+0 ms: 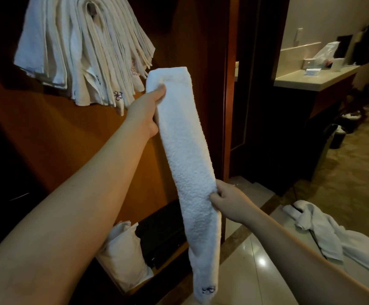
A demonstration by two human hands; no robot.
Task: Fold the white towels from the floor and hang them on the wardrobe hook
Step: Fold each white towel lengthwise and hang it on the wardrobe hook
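Observation:
A white towel [185, 155], folded into a long narrow strip, hangs down in front of the wooden wardrobe. My left hand [146, 111] pinches its upper end, thumb on the front. My right hand [229, 201] grips its right edge about two thirds of the way down. The towel's lower end, with a small purple embroidered mark, dangles free. Several folded white towels [82, 51] hang in a bunch at the upper left of the wardrobe; the hook under them is hidden. More white towels [324, 232] lie crumpled on the floor at the right.
The wardrobe's wooden panel [47, 139] fills the left. A white bag [124, 254] and a dark box [163, 232] sit low in the wardrobe. A dark doorway [256, 95], a counter [311, 78] with items and bins [337, 137] lie to the right. Glossy tiles [245, 260] are below.

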